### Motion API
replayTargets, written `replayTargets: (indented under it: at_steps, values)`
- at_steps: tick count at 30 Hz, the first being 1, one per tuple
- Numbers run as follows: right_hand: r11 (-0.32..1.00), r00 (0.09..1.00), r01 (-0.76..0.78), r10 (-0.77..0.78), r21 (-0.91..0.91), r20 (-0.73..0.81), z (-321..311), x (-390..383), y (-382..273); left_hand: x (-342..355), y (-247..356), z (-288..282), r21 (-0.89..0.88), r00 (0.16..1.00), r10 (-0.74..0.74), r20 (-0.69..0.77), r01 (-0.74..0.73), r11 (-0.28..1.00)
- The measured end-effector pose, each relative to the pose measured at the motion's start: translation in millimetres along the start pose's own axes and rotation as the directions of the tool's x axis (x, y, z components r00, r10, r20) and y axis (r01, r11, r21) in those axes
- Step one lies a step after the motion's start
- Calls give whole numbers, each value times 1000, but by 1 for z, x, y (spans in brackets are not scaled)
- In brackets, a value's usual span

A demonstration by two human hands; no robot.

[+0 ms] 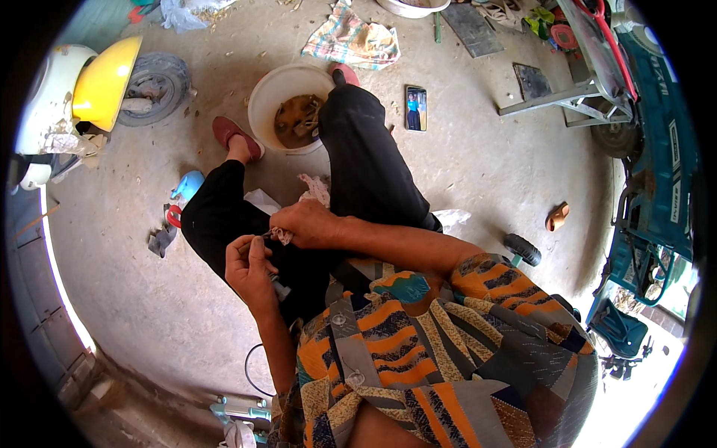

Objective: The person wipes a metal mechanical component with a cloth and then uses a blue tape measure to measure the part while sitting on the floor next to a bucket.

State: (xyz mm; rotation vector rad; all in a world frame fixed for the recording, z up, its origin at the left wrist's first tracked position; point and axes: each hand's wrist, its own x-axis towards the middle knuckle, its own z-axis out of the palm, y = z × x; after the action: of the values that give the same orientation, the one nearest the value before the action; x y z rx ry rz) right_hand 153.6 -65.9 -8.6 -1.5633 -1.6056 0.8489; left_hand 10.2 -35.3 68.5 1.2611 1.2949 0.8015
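Over my lap of black trousers, my right hand [306,224] grips a small crumpled pink-patterned piece of material [281,236]. My left hand [250,269] is just below and left of it, fingers curled and thumb raised, pinching at something too small to make out. A small greyish object [281,290] shows beside my left hand, partly hidden. Beyond my knees, between my feet in red shoes [233,136], stands a white bucket [266,93] with brownish contents. A crumpled pink cloth [314,187] lies on the floor near my right leg.
On the concrete floor [134,269] lie a phone [416,108], a checked cloth [351,45], a brown sandal [557,216] and a blue item [190,184]. A yellow-and-white scooter [101,86] stands at left; a teal cart [650,164] and metal frame [538,103] line the right.
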Motion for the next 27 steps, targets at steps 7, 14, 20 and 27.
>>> replayTargets:
  at_steps: [7, 14, 20, 27]
  values:
    - [999, 996, 42, -41, 13, -76, -2, 0, 2, 3, -6, -11, 197, 995, -94, 42, 84, 977]
    - [999, 997, 1, 2, -35, 71, 0, 3, 2, -5, -3, -15, 173, 999, 24, 23, -28, 985]
    - [994, 991, -26, 40, -108, 127, 1, 1, 3, -5, -2, -20, 224, 993, -9, 117, -18, 975]
    - [994, 988, 107, -102, -36, 112, 4, -3, 5, -9, -2, -6, 302, 965, 31, 262, -113, 947]
